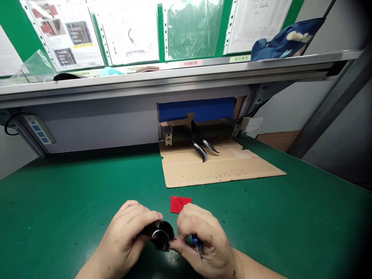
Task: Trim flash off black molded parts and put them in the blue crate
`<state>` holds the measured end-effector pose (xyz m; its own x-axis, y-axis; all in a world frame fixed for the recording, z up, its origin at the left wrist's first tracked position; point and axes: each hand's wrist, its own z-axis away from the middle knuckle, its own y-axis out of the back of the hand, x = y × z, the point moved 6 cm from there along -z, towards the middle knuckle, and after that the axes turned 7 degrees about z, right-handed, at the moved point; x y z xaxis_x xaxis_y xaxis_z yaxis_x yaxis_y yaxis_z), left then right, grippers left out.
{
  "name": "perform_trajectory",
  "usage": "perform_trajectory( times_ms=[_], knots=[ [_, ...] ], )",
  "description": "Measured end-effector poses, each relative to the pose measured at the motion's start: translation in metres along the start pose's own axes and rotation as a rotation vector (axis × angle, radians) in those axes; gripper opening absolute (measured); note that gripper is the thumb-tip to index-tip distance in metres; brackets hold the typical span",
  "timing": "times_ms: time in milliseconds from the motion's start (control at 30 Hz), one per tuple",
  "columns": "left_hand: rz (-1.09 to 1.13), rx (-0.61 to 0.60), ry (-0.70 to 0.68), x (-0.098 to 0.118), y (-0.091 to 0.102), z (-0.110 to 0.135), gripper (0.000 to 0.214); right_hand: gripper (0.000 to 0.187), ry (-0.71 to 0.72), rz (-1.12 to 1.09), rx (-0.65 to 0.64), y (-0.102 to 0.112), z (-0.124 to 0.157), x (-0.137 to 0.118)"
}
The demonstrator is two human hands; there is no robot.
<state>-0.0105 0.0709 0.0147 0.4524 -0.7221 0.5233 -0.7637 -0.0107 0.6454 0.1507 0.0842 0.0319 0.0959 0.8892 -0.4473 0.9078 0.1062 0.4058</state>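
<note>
My left hand [128,232] is closed around a glossy black part [162,235] with two rounded, hollow lobes at its open end. Inside my right hand [205,236], curled fingers grip a small blue-handled tool [197,241] whose thin metal tip points down toward my wrist. The tool's exact kind is hard to make out. My right thumb touches the edge of the black part. Just beyond my right fingers a red square piece [178,204] with dark print lies on the green table [87,193], partly hidden by the hand.
A cardboard sheet [186,170] lies farther back, with black striped, curved parts [200,150] on it below a blue-flapped opening [197,109]. Dark scraps dot the table. A metal shelf rail [145,85] crosses above, and a power strip [39,128] is at left.
</note>
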Motion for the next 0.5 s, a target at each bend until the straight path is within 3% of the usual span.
perform_trajectory(
  times_ms=[400, 500],
  knots=[
    [-0.009, 0.039, -0.046, 0.003, 0.002, 0.002, 0.044, 0.027, 0.018, 0.044, -0.014, -0.001, 0.000, 0.001],
    [0.059, 0.172, 0.088, -0.005, 0.016, -0.002, 0.029, 0.040, -0.049, 0.063, -0.127, -0.006, 0.000, 0.012]
  ],
)
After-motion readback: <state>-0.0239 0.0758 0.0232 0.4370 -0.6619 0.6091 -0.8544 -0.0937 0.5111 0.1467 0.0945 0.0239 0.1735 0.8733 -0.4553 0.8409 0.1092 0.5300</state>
